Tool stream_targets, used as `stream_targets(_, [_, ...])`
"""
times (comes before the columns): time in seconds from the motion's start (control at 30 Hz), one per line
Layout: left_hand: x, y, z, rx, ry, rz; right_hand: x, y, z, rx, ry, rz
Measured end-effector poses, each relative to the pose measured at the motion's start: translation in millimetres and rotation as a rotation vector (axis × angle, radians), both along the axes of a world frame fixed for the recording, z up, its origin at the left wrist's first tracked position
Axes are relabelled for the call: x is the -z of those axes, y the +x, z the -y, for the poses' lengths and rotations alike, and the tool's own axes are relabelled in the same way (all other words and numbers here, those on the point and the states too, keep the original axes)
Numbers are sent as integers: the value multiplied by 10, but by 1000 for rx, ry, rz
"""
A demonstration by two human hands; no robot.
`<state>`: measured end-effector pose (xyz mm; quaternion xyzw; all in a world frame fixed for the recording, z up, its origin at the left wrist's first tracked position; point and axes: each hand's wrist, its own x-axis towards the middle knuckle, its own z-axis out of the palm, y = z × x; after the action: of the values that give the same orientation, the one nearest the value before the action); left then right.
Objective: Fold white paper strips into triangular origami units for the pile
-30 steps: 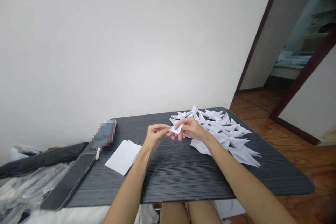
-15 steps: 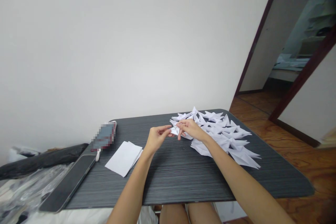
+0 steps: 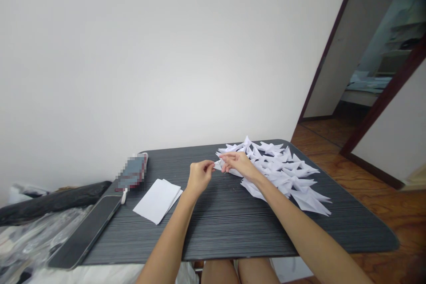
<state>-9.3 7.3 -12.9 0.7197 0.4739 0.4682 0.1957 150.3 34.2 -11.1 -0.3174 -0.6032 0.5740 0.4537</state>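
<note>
Between my two hands is a small piece of folded white paper, raised over the dark table. My left hand pinches its left end between thumb and fingers. Closed on the other end is my right hand, its fingers covering part of the paper. Just beyond and to the right of my right hand lies a pile of white folded paper shapes with pointed ends. A few flat sheets of white paper lie stacked to the left of my left forearm.
The dark table has a striped top and stands against a white wall. A black phone lies at its left edge, near a blurred-out item. Plastic-wrapped things lie left of the table. A doorway opens at right.
My left fingers have drawn closer together and turned slightly on the paper. My right fingers have curled in a little around it. The pile and flat sheets stay put.
</note>
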Motion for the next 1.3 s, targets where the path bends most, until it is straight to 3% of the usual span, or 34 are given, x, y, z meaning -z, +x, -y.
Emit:
stream_targets(0.17, [-17, 70, 55, 56, 115, 4, 29, -59, -23, 149, 72, -5])
stream_targets(0.37, [-36, 108, 55, 170, -148, 233, -19, -74, 29, 76, 247, 1])
stream_targets(0.53, [-26, 102, 1, 279, -259, 455, -63, -75, 78, 17, 259, -16])
stream_targets(0.77, [-36, 105, 5, 316, -415, 522, -15, -68, 54, 8, 295, 45])
stream_targets(0.97, [-7, 111, -19, 277, -347, 529, 1, -100, 79, 99, 355, 90])
stream_targets(1.13, [65, 143, -17, 132, -154, 332, 26, -143, 90, 285, 532, 167])
stream_targets(1.3, [138, 188, 35, 33, -29, 226, 82, -206, 114, 458, 588, 220])
